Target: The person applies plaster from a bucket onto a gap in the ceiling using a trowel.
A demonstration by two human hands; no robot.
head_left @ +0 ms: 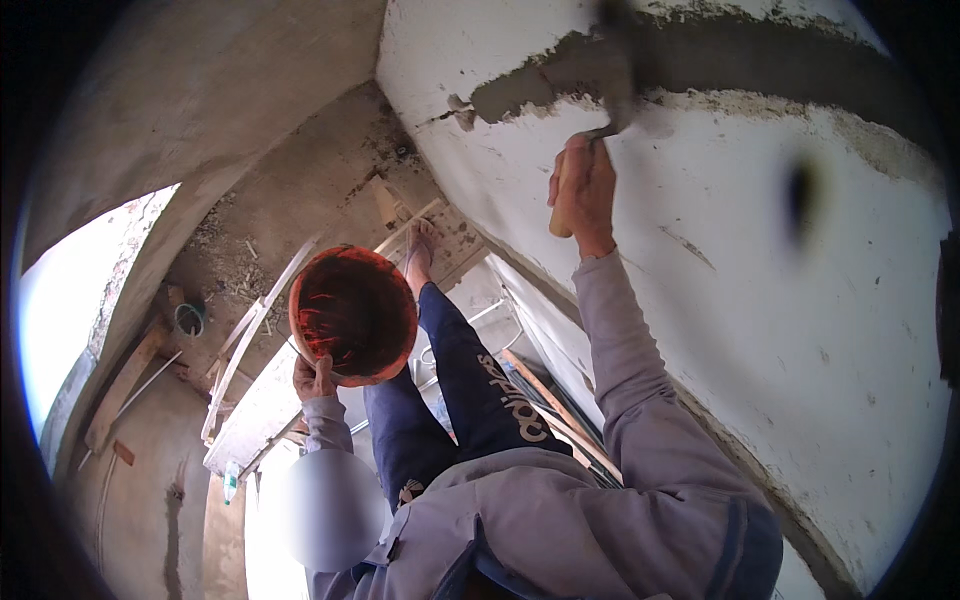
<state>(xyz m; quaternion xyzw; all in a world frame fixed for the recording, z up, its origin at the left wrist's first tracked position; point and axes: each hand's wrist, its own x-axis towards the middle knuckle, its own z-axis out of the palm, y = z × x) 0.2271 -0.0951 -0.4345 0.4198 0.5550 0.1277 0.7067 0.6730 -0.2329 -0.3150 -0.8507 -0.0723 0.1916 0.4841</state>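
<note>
Right grip (583,190) closed on trowel handle (560,205); left grip (314,378) clutches red pan (353,313).

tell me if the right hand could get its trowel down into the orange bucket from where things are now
Probably yes. The right hand is up at the white wall, its trowel in the grey plaster band, while the left hand holds the orange bucket with its mouth open. Nothing lies between them.

Red bowl (353,314) held low; trowel (612,95) — raised, against wall

White wall (800,300), wet grey plaster band (760,55), dusty concrete floor (300,190)
</note>
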